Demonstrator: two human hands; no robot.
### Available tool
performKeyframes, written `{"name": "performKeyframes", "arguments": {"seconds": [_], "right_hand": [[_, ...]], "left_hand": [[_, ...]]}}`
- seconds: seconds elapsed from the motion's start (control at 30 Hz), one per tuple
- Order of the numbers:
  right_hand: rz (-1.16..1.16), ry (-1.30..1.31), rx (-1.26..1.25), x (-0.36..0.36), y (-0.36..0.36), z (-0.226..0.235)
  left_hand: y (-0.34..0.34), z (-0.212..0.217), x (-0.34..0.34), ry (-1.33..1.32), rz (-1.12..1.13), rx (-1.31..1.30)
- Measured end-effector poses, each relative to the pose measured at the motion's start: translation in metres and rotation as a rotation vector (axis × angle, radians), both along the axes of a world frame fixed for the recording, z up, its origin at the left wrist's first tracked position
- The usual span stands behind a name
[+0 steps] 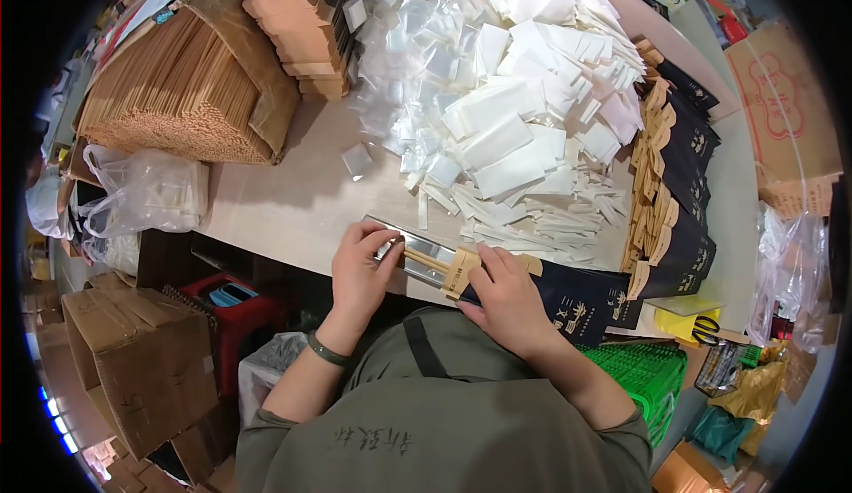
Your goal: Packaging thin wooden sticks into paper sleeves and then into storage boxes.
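On the head view, I have the left hand pinched on wooden chopsticks, the right hand closed around a tan-ended sleeve; the chopsticks reach that end, at the tabletop's near edge.

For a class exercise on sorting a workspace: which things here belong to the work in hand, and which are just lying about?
Likely belonging:
chopsticks, in the left hand
paper sleeve, in the right hand
stacked sleeves
white packets
clear packets

Seemingly lying about:
cardboard box
green basket
red stool
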State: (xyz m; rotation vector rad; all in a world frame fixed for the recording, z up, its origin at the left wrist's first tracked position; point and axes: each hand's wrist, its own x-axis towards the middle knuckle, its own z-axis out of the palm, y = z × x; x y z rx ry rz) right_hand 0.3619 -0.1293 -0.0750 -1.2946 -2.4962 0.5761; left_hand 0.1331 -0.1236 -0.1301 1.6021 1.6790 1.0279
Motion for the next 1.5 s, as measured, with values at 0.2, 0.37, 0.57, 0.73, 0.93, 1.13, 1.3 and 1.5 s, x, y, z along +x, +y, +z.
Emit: {"name": "performKeyframes", "arguments": {"seconds": [0.2, 0.37, 0.57, 0.73, 0.93, 1.13, 1.3, 1.5], "right_hand": [[0.019, 0.107, -0.009, -0.004, -0.001, -0.002], [0.157, 0.159, 0.2, 0.01, 0.012, 0.016], [-0.304, -0.169, 0.295, 0.181, 0.055, 0.046], [0.215, -0.056, -0.021, 0.127, 0.002, 0.015], [0.036, -0.05, 0.264, 0.068, 0.009, 0.005], [-0.37, -0.119, -0.264, 0.045, -0.001, 0.011], [-0.419, -0.067, -0.299, 0.04, 0.006, -0.001], [-0.235, 0.119, -0.218, -0.002, 0.0, -0.012]], "left_hand": [[-0.019, 0.048, 0.03, -0.163, -0.349, -0.23], [0.005, 0.054, -0.004, 0.703, -0.505, 0.24], [0.015, 0.056, -0.001, 0.272, -0.334, -0.268], [-0.002, 0.057, 0.055, -0.235, -0.941, -0.388], [0.005, 0.07, 0.056, -0.042, -0.909, -0.636], [-0.009, 0.026, 0.012, 0.305, -0.307, -0.086], [-0.017, 0.035, -0.013, 0.432, -0.518, -0.132], [0.018, 0.058, -0.002, 0.468, -0.797, -0.132]]}}
